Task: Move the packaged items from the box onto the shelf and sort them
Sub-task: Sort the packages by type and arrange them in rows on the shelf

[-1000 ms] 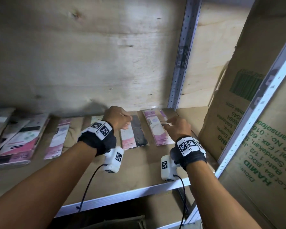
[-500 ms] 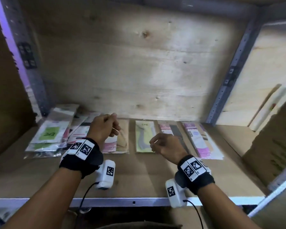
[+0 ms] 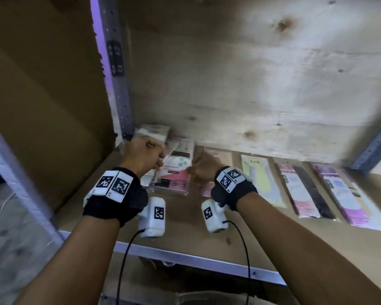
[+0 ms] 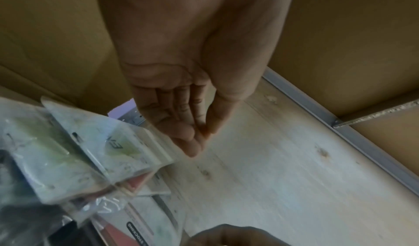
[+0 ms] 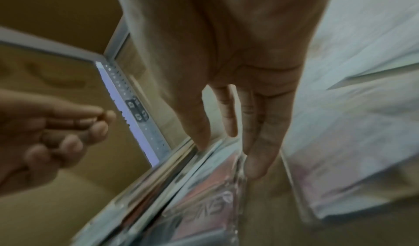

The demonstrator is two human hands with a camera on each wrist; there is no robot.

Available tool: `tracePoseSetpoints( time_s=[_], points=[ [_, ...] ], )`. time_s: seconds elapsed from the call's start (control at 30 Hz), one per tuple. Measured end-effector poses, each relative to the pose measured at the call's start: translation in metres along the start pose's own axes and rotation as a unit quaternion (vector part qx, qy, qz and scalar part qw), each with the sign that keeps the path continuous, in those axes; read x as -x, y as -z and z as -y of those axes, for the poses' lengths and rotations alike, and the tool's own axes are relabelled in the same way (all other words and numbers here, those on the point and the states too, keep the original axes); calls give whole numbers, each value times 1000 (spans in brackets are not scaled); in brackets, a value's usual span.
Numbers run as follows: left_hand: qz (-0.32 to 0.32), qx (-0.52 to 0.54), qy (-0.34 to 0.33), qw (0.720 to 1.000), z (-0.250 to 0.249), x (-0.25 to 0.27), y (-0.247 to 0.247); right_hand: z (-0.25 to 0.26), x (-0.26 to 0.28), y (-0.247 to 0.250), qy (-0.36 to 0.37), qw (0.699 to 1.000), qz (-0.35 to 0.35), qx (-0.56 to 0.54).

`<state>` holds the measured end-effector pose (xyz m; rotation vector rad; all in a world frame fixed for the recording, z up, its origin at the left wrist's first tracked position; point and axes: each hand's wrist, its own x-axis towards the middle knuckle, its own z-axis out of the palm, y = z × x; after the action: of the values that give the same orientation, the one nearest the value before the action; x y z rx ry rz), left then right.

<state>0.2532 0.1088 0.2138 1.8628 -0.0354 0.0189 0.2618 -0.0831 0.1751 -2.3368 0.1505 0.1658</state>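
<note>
Both hands over the pile (image 3: 172, 170) by the shelf (image 3: 185, 234) post: left hand (image 3: 144, 154) pinching a packet edge, right hand (image 3: 204, 170) fingers straight, touching. Peel one, keeping the rest flat.

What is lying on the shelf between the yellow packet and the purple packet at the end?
In the head view, one packet lies between the yellow packet and the purple packet: a pink-and-black packet, flat on the shelf.
</note>
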Motion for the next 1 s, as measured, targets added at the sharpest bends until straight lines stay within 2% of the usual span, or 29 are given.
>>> tracePoseSetpoints(
  time_s=[0.07, 0.13, 0.27, 0.4, 0.5, 0.57, 0.73, 0.83, 0.93, 1.0],
  points=[
    [7, 3, 5, 1000, 1, 0, 0, 5, -11, -12, -17, 999, 1, 29],
    [9, 6, 2, 1000, 1, -1, 2, 7, -19, -20, -22, 996, -27, 83],
    [7, -1, -3, 1000, 1, 0, 4, 11, -30, -24, -45, 993, -47, 99],
    [12, -14, -6, 1000, -2, 5, 6, 14, -30, -17, -26, 992, -49, 110],
    [8, -31, -5, 999, -3, 8, 7, 11, -21, -8, -29, 999, 4, -27],
    [21, -51, -6, 998, -3, 11, 8, 10, -12, 0, -14, 993, 8, -117],
    [79, -187, -68, 977, -5, 17, -2, -1, 31, 33, 4, 951, -5, -311],
    [110, -240, -107, 958, -9, 23, -17, -10, 59, 61, 25, 937, 11, -348],
    [102, -301, -135, 938, -14, 28, -37, -18, 79, 89, 31, 932, 14, -362],
    [101, -302, -160, 934, -20, 34, -53, -22, 92, 105, 32, 932, 13, -361]
  ],
)
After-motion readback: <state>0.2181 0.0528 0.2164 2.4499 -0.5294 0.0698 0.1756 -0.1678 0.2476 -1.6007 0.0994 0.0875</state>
